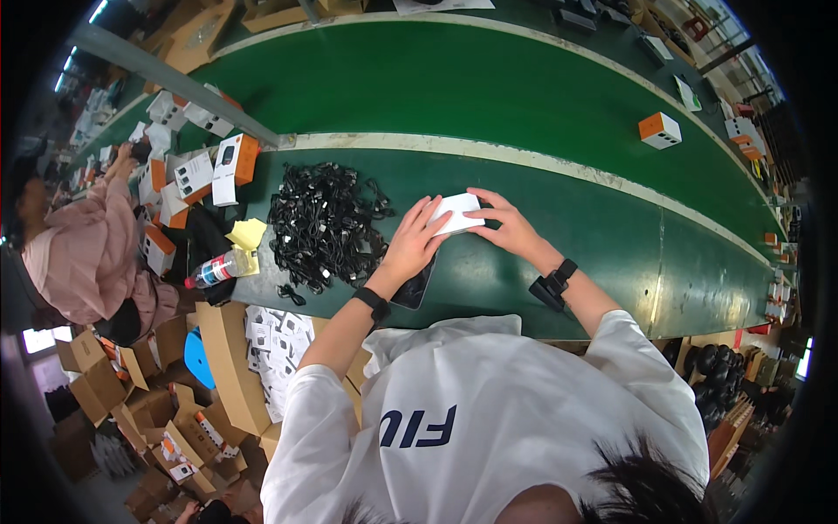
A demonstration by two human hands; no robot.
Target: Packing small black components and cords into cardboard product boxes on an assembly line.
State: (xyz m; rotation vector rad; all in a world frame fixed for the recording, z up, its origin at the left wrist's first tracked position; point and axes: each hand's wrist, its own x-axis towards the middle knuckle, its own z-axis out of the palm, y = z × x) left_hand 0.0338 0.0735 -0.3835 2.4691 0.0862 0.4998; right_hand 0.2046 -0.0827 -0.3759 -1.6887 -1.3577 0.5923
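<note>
A slip or a snag

Between my left hand [408, 244] and right hand [515, 230] I'm gripping the white box [459, 211], over the worktop [602, 240]. Uneven finger pressure could tip it loose; drifting left might snag the cables [319, 223] beside my grip.

In front of you runs a dark green worktop [567, 210], glossy toward your right. A tangled heap of black cables [319, 223] lies on its left part, and a dark flat device [412, 293] lies near your edge. Orange-and-white boxes [234, 164] crowd its left end. Beyond a pale strip [419, 145], a brighter green surface [436, 79] carries an orange-and-white carton [661, 131].
</note>
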